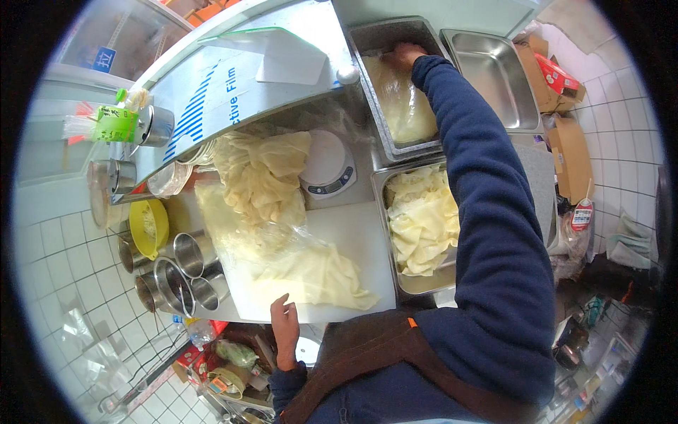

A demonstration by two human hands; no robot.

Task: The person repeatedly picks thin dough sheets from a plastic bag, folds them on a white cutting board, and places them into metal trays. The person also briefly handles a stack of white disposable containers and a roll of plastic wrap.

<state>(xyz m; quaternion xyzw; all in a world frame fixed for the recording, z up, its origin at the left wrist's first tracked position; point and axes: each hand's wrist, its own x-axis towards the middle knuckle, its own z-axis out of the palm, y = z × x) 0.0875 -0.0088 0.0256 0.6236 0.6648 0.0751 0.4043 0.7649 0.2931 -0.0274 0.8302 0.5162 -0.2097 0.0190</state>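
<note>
My right hand reaches into the far end of a grey speckled pan at the back, its fingers curled on a clear plastic bag of pale contents. The tips are partly hidden. At the front edge of a white cutting board, my left hand is raised with fingers apart and nothing in them. Just beyond it, thin pale-yellow sheets are spread over the board, partly on clear plastic. A rumpled heap of similar sheets lies farther back.
Under my right arm stands a steel pan of folded pale sheets. Another steel pan is at the back right. A white kitchen scale sits behind the board. Steel pots and a yellow bowl stand left. A film-covered metal shelf overhangs the back left.
</note>
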